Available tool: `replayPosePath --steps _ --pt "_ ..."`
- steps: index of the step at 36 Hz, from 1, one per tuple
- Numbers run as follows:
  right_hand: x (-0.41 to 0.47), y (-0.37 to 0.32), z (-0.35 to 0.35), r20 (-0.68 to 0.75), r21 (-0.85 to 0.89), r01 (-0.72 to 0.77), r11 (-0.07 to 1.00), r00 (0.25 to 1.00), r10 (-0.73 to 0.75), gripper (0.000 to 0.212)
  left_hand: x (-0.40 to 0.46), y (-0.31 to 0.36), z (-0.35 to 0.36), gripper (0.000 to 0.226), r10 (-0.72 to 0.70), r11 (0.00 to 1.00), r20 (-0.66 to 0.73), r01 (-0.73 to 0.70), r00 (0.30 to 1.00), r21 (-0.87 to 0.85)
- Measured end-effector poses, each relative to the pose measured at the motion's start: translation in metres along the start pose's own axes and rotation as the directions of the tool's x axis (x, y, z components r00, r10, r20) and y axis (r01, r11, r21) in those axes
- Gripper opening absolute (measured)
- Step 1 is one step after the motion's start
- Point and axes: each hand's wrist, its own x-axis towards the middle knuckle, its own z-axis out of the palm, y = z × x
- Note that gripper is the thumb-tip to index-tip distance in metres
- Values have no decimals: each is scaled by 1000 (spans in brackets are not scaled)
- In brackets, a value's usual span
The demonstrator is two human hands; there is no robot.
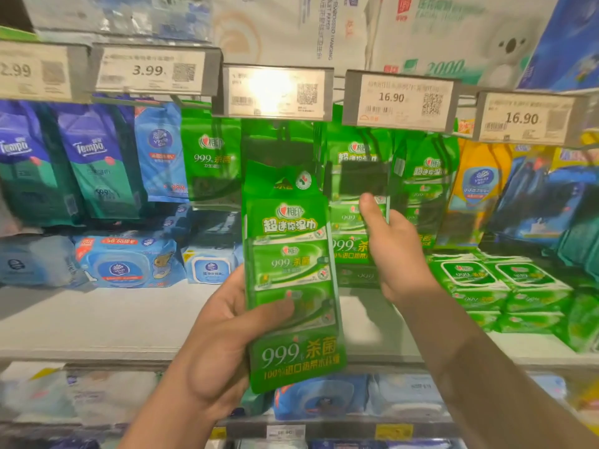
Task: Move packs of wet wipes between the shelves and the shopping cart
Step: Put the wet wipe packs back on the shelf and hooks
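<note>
Two green wipe packs, long axes upright: front pack (291,286) in left-hand grip (223,338), hanging pack (353,222) pinched by right hand (395,251).

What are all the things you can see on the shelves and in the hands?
Held green wipes pack: one, green, in the left hand, in front of the shelf.
Hanging green packs: several, green, on hooks behind it.
Tempo packs: two, purple and green, hanging at left.
Blue tub packs: a few, light blue, lying on the shelf at left.
Flat green packs: a stack, green, on the shelf at right.
Price tags: five, white, along the rail on top.
Hands: left hand gripping the held pack; right hand grasping a hanging pack.
</note>
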Motion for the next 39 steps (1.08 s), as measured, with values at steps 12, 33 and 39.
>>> replayPosePath --steps 12,33,39 --pt "17 24 5 -2 -37 -128 991 992 128 41 4 -5 2 74 -6 1000 38 6 999 -8" --pt "-75 67 -40 307 217 -389 895 898 316 64 15 -24 37 41 2 1000 -94 -4 996 -27" --pt "-103 40 -39 464 202 -301 932 867 179 58 21 -33 44 39 -5 998 -36 7 999 64"
